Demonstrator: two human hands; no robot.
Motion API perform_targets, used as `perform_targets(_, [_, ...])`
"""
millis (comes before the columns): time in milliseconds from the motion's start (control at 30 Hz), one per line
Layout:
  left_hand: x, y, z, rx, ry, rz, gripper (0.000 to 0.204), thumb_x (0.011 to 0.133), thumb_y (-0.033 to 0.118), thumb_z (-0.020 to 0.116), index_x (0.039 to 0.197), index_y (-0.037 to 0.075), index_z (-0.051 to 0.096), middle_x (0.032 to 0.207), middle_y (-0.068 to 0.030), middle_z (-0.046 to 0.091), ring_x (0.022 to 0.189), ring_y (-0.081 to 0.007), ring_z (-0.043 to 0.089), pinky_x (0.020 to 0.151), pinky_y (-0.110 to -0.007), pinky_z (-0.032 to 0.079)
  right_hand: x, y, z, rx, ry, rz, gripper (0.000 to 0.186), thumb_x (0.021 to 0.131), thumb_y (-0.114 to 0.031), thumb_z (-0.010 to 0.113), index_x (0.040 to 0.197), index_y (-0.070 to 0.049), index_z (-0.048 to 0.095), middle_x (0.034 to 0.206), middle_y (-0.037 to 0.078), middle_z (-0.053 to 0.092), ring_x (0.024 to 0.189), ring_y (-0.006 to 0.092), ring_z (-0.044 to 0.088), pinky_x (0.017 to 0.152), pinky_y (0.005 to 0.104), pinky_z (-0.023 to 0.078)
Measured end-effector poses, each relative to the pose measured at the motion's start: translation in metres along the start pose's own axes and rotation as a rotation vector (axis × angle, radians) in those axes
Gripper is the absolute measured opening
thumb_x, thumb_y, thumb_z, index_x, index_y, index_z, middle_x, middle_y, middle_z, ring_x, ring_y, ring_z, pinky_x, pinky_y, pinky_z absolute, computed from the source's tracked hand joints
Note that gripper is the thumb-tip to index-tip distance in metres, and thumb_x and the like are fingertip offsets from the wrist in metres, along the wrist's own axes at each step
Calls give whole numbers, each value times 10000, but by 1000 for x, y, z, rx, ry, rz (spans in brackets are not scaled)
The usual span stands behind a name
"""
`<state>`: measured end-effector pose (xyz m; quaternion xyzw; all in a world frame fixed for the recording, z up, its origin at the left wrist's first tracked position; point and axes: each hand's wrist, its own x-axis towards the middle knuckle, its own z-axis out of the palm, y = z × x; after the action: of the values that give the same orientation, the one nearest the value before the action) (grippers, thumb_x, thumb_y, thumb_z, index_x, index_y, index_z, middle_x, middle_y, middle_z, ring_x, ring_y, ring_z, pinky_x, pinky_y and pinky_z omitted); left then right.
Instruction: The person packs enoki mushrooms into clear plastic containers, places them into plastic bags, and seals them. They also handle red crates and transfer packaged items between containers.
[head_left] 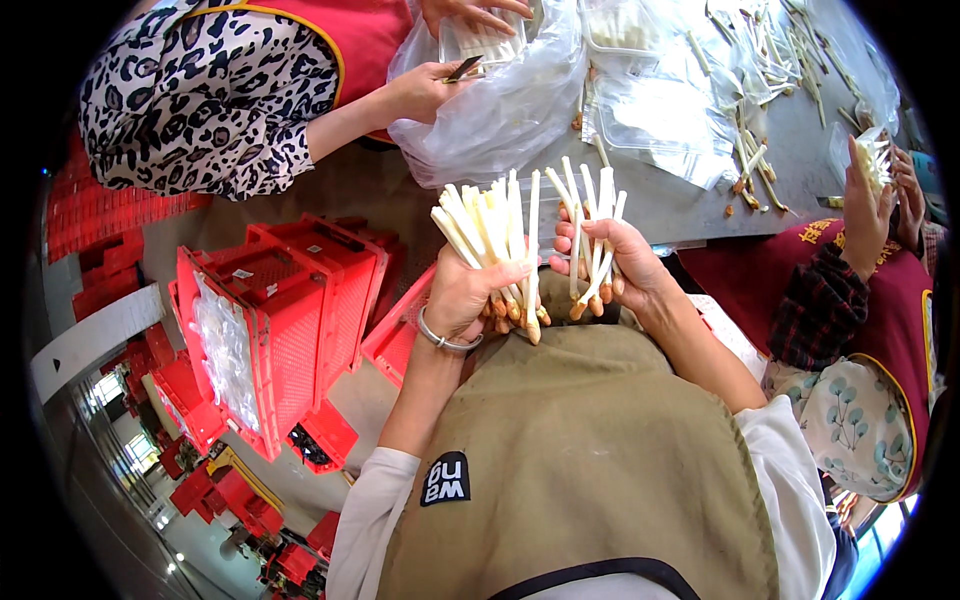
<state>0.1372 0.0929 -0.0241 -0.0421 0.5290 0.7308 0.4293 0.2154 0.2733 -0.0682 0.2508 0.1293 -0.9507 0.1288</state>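
Note:
My left hand (462,297) is wrapped round a thick bundle of long whitish stalks (482,222) with orange-brown ends hanging below. A silver bracelet (443,338) circles that wrist. Close beside it, my right hand (628,262) grips a smaller, looser bunch of the same stalks (598,205), some splayed apart. Both bunches stand roughly upright in front of my apron (590,450). One stalk (534,250) stands at the right side of the left bundle. Behind the hands, part of a clear plastic tray (545,215) shows; the bunches hide the rest.
The grey table (640,215) ahead holds clear trays (655,110), a plastic bag (480,130) and scattered stalks (755,165). A co-worker's hand (430,90) at upper left holds a small dark-bladed tool. Another person's hand (865,215) is at right. Red crates (290,310) stand left.

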Motion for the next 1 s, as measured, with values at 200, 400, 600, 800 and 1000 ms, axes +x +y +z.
perform_targets(200, [1, 4, -3, -10, 14, -11, 443, 702, -22, 639, 1110, -55, 470, 925, -153, 592, 741, -232, 634, 581, -320, 550, -6, 1, 12, -193, 127, -33, 260, 846, -92, 575, 1066, 29, 506, 882, 89, 583, 786, 178, 612, 711, 311, 562])
perform_targets(400, [13, -7, -16, -72, -82, -39, 497, 704, -5, 644, 1157, -47, 444, 979, -153, 593, 799, -237, 635, 639, -331, 562, -11, 5, 35, -330, 212, -112, 211, 840, -101, 623, 1010, -12, 535, 851, 59, 588, 738, 139, 607, 651, 264, 522])
perform_targets(600, [24, -11, -6, -4, -148, -35, 479, 726, -10, 624, 1169, -19, 444, 994, -134, 603, 773, -217, 638, 673, -342, 562, -11, 11, 45, -558, 218, -260, 134, 834, -64, 623, 933, -18, 544, 831, 32, 579, 692, 109, 568, 634, 261, 498])
perform_targets(800, [30, -10, -22, -141, -178, -66, 454, 718, -13, 616, 1145, -17, 462, 1011, -126, 591, 841, -202, 626, 680, -338, 561, -6, 7, 48, -354, 372, -217, 135, 853, -98, 601, 941, -4, 559, 775, 44, 571, 685, 120, 555, 609, 242, 470])
perform_targets(1000, [31, -3, -21, -94, -236, -111, 499, 714, 23, 635, 1170, -23, 437, 1113, -178, 553, 837, -215, 628, 668, -337, 564, 2, 5, 36, -237, 290, -161, 187, 863, -147, 595, 979, -2, 577, 785, 57, 591, 694, 134, 579, 633, 283, 523])
